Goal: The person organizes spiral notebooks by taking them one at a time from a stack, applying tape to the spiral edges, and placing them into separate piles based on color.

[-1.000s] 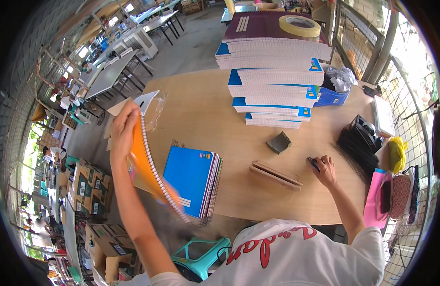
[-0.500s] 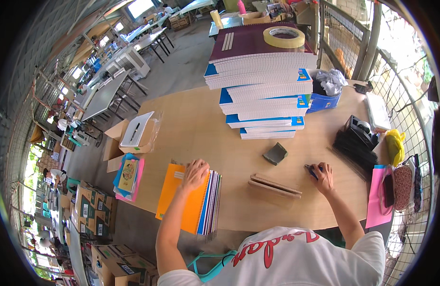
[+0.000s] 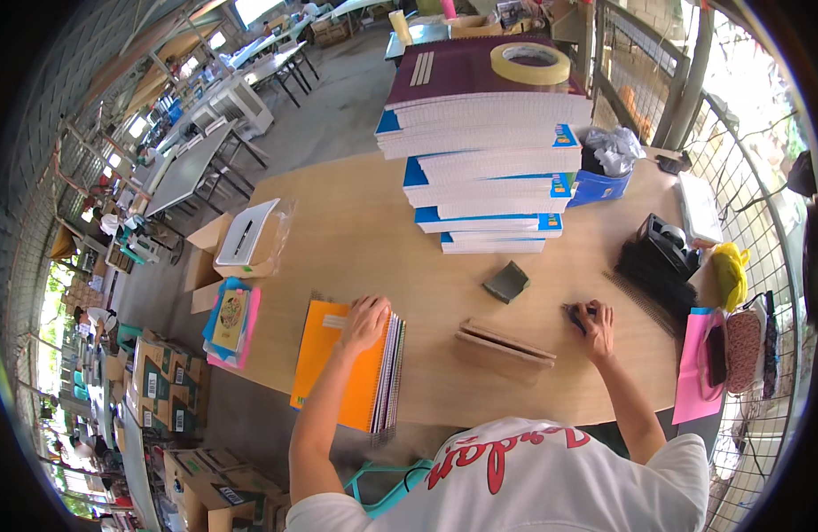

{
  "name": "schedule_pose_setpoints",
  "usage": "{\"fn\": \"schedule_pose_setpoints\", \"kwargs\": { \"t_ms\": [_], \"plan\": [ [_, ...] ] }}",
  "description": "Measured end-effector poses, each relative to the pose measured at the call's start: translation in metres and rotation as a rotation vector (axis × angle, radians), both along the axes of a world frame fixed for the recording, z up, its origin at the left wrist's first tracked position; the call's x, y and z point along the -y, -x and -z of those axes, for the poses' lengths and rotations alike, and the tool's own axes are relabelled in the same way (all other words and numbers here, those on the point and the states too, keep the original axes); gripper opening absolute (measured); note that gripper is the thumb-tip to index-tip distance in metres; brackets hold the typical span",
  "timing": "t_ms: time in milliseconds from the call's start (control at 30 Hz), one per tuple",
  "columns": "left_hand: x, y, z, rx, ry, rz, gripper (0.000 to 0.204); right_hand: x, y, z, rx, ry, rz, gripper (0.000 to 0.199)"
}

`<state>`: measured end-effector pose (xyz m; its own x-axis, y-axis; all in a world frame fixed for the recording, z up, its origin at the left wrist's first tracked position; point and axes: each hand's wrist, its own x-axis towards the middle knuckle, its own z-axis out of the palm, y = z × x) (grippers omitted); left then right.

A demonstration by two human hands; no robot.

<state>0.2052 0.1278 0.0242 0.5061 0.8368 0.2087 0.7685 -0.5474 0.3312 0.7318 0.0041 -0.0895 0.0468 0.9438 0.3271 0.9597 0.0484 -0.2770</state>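
Observation:
A stack of spiral notebooks [image 3: 325,377] lies at the left front of the table, an orange cover on top and the coil edges fanned out on the right. My left hand [image 3: 366,324] is closed over the upper right edge of this stack, its fingers curled at the coils. On the right side of the table, my right hand [image 3: 597,330] is wrapped round small dark-tipped pliers [image 3: 575,315], mostly covered by the fingers. Between the hands stands a narrow brown slotted holder [image 3: 504,344]. A dark, angular block [image 3: 506,281] lies just beyond it.
A tall stack of thick white-paged books [image 3: 489,168] rises at the back, with a tape roll [image 3: 530,64] on top. Black binding coils [image 3: 654,282] and a tape dispenser [image 3: 668,246] lie at right. An open carton [image 3: 254,238] and small booklets [image 3: 230,324] sit at left.
The whole view has shifted slightly. Both hands stay in nearly the same places, the left on the notebooks and the right round the pliers.

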Motion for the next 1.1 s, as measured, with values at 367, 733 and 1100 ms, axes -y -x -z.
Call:
{"fn": "schedule_pose_setpoints", "kwargs": {
  "t_ms": [367,733,1100],
  "plan": [
    [-0.158,-0.140,-0.288,0.660,-0.181,-0.386,0.041,-0.131,0.073,-0.377,-0.186,-0.852,-0.400,0.034],
    [-0.226,-0.192,-0.347,0.108,-0.232,-0.567,0.066,-0.257,0.090,-0.408,-0.057,-0.602,-0.147,0.021],
    [-0.022,-0.081,-0.361,0.671,-0.714,-0.456,0.060,-0.245,0.075,-0.393,0.006,-0.786,-0.298,0.036]
  ]
}}
